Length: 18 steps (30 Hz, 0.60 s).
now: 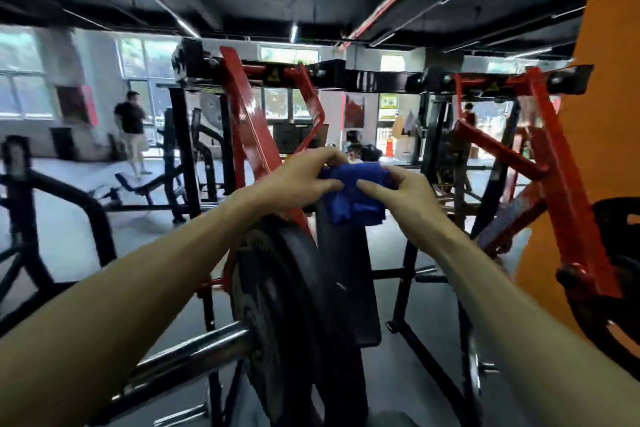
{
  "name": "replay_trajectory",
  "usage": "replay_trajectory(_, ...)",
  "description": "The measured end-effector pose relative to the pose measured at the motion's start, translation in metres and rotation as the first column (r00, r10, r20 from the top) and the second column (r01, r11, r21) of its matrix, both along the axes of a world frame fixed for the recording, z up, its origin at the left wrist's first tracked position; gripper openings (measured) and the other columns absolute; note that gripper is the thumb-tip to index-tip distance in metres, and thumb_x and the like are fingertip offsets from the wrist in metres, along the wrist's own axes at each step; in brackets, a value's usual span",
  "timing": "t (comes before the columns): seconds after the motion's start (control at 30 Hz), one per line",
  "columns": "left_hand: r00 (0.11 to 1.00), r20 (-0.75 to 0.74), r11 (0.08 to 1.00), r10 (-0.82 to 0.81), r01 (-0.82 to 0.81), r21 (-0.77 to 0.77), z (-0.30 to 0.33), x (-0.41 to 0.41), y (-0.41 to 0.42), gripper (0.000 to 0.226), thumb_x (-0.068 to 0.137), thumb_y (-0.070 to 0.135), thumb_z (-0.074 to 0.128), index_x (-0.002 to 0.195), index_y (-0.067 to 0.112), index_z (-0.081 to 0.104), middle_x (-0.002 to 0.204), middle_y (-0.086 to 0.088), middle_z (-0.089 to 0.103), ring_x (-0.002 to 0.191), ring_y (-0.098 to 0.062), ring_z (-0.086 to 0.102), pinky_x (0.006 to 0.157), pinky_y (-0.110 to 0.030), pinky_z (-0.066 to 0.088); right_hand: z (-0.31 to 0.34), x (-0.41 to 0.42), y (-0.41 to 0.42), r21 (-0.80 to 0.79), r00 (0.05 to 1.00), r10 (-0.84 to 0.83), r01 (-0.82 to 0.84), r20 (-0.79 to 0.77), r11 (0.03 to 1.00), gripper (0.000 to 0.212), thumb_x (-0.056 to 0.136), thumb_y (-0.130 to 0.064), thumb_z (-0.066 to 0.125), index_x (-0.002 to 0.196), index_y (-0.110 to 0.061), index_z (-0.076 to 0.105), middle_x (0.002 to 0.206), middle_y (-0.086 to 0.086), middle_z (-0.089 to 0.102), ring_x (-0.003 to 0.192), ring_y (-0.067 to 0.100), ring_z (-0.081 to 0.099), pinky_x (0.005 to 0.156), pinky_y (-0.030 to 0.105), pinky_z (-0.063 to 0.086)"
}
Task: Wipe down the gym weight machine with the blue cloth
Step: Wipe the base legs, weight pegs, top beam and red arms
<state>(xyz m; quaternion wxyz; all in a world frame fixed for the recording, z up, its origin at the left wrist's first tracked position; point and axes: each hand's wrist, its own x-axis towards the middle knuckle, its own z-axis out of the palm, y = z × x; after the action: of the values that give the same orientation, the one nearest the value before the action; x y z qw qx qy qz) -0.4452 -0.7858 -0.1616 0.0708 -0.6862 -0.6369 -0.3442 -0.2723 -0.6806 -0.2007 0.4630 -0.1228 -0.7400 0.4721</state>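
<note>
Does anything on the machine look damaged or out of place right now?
Nothing stands out. Both hands, left hand and right hand, hold the blue cloth bunched above the black weight plate; the red frame looks intact.

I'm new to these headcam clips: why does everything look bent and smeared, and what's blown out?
Head view: wide-angle lens bows the ceiling lights and red frame; edges and background smear, while the blue cloth between left hand and right hand stays fairly clear; windows blow out white.

Both your bare forearms reach forward toward twelve o'clock, wrists nearly level. Your left hand [298, 180] and right hand [405, 194] nearly meet, fingers curled and pinching.
</note>
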Motion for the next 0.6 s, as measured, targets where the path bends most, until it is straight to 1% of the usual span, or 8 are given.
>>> replay_trajectory(0.1,0.997,0.053,0.997,0.061,-0.063,0.034,0.014,-0.010,-0.002,0.024,0.090,0.008,0.071,0.113,0.011,0.065,0.102,0.001,0.069,0.095,-0.018,0.066,0.087,-0.042,0.054,0.012,-0.023,0.020,0.024,0.992,0.118,-0.117,-0.045,0.993,0.018,0.089,-0.008,0.072,0.106,-0.015,0.072,0.099,0.003,0.077,0.092,0.018,0.073,0.083,0.036,0.059)
replay_trajectory(0.2,0.995,0.033,0.995,0.094,-0.096,0.038,0.027,-0.014,-0.008,0.021,0.091,0.008,0.070,0.111,0.012,0.065,0.104,0.000,0.069,0.096,-0.020,0.067,0.085,-0.047,0.055,0.020,-0.037,0.036,0.062,0.976,0.213,-0.210,-0.045,0.976,0.023,0.091,-0.013,0.071,0.114,-0.012,0.070,0.104,0.005,0.076,0.098,0.022,0.072,0.085,0.040,0.059)
replay_trajectory(0.23,0.994,0.042,0.994,0.099,-0.100,0.041,0.030,-0.014,-0.010,0.020,0.092,0.007,0.069,0.111,0.010,0.065,0.105,-0.003,0.069,0.097,-0.021,0.068,0.085,-0.048,0.056,0.022,-0.040,0.040,0.075,0.969,0.243,-0.240,-0.048,0.968,0.025,0.091,-0.014,0.071,0.115,-0.012,0.070,0.105,0.004,0.076,0.099,0.021,0.072,0.083,0.039,0.059)
replay_trajectory(0.3,0.990,0.066,0.991,0.123,-0.126,0.041,0.034,-0.013,-0.012,0.020,0.092,0.004,0.069,0.112,0.008,0.064,0.106,-0.005,0.069,0.098,-0.021,0.068,0.085,-0.048,0.057,0.023,-0.048,0.047,0.073,0.946,0.314,-0.308,-0.079,0.948,0.024,0.090,-0.013,0.071,0.115,-0.012,0.069,0.103,0.001,0.076,0.096,0.016,0.072,0.076,0.028,0.058)
replay_trajectory(0.37,0.983,0.065,0.984,0.171,-0.174,0.039,0.033,-0.011,-0.014,0.021,0.093,0.004,0.069,0.113,0.007,0.064,0.106,-0.005,0.068,0.097,-0.019,0.067,0.084,-0.045,0.056,0.018,-0.059,0.054,0.055,0.919,0.378,-0.374,-0.111,0.926,0.021,0.090,-0.010,0.070,0.111,-0.012,0.069,0.100,-0.002,0.076,0.093,0.010,0.072,0.070,0.020,0.055)
replay_trajectory(0.47,0.964,0.022,0.964,0.267,-0.267,0.006,0.030,-0.012,-0.015,0.021,0.094,0.008,0.069,0.114,0.011,0.064,0.105,0.001,0.068,0.096,-0.013,0.065,0.083,-0.035,0.055,0.007,-0.082,0.062,0.001,0.873,0.461,-0.467,-0.158,0.884,0.018,0.090,-0.010,0.069,0.108,-0.012,0.069,0.096,-0.003,0.076,0.088,0.008,0.071,0.069,0.017,0.053)
replay_trajectory(0.53,0.938,-0.015,0.938,0.347,-0.347,-0.013,0.027,-0.018,-0.014,0.022,0.094,0.011,0.070,0.115,0.014,0.064,0.105,0.006,0.067,0.097,-0.010,0.064,0.083,-0.030,0.055,-0.002,-0.103,0.068,-0.016,0.837,0.520,-0.530,-0.170,0.848,0.018,0.090,-0.010,0.069,0.108,-0.009,0.069,0.095,0.000,0.076,0.087,0.010,0.070,0.071,0.020,0.053)
replay_trajectory(0.6,0.897,-0.079,0.898,0.436,-0.439,-0.029,0.024,-0.026,-0.011,0.022,0.093,0.012,0.071,0.114,0.014,0.065,0.103,0.010,0.066,0.095,-0.007,0.062,0.080,-0.024,0.052,-0.011,-0.125,0.076,-0.027,0.793,0.591,-0.601,-0.151,0.799,0.019,0.091,-0.013,0.069,0.109,-0.010,0.069,0.099,0.005,0.075,0.093,0.019,0.071,0.077,0.029,0.056)
